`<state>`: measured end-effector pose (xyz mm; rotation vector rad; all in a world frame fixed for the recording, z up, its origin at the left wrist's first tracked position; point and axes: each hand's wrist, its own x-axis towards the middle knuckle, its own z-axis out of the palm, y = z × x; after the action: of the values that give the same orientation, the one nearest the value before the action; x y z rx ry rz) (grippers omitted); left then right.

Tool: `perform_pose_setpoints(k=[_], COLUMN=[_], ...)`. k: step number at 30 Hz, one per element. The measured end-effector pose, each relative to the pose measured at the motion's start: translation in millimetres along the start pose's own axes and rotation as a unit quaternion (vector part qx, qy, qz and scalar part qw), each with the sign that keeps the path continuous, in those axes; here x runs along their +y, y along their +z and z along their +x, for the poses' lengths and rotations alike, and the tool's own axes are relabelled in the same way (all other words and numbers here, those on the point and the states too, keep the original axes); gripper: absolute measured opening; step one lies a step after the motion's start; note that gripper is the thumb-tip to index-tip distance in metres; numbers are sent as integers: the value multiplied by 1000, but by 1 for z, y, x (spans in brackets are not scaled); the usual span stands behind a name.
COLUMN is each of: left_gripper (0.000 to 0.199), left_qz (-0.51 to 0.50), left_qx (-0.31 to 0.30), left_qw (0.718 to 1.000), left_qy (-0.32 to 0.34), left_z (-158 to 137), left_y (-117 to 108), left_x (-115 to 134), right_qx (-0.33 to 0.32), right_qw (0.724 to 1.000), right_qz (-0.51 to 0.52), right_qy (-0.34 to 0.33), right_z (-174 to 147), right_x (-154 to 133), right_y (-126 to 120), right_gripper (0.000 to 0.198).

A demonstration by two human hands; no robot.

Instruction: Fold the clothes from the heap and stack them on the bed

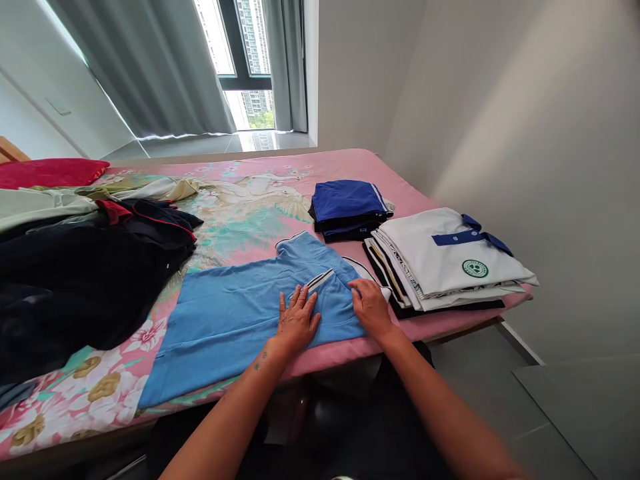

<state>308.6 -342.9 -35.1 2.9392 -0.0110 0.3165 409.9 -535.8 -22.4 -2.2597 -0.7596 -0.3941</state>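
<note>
While the left hand [299, 321] presses flat on the light-blue shirt [220, 300], fingers loosely spread and not gripping anything, the right hand [370, 305] is up at the shirt's neck end, fingers curled in right by the white collar [356, 266]. Can't really tell from the head view if it's pinching fabric or just touching. Shirt's lying lengthwise along the near edge of the bed [345, 163], hem off to the left, one sleeve sticking out on the far side and another with a striped cuff [320, 280] folded in over the body, just above the left hand.

Just past the collar, to the right, there's a neat stack with a white polo [410, 240] on top, blue placket and round green badge [475, 269] showing. Behind that is a smaller stack topped with something royal blue [347, 199]. Over on the left it's a messy heap of dark clothes [90, 280], with a red cushion [50, 172] behind it. Grey curtains [145, 67] hang by the window [250, 40] at the back.
</note>
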Motion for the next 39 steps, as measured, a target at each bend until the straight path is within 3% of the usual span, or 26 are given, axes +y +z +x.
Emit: perform_pose_setpoints(k=[5,11,15,19,22,25,29,34,39], left_gripper=[44,58,54,45,49,59,66,62,56], left_qz=[-10,21,16,-2,-6,1,17,-25,-16], left_qx=[-14,-32,-23,-30,-56,-85,-90,-128,-76], left_qw=[996,999,999,996,995,996,996,991,997], left_qy=[87,-33,-18,85,80,30,-1,-10,8], left_z=[30,32,34,55,68,71,71,73,38], left_y=[-11,17,15,4,7,18,29,12,-13], left_x=[23,22,23,26,22,15,14,16,-9], right_qx=[-18,-27,-22,-13,6,-44,-112,-134,-142], right_qw=[997,992,993,992,998,998,986,979,979], right_qz=[-53,-71,-61,-50,-20,-31,-122,-150,-140], right_qy=[52,98,103,113,51,-16,14,25,30], right_z=[63,70,71,79,59,14,-32,-36,-26], right_x=[17,50,57,36,9,-7,-4,3,-10], right_y=[27,64,65,48,31,24,32,36,26], right_gripper=[28,23,25,25,30,33,45,47,45])
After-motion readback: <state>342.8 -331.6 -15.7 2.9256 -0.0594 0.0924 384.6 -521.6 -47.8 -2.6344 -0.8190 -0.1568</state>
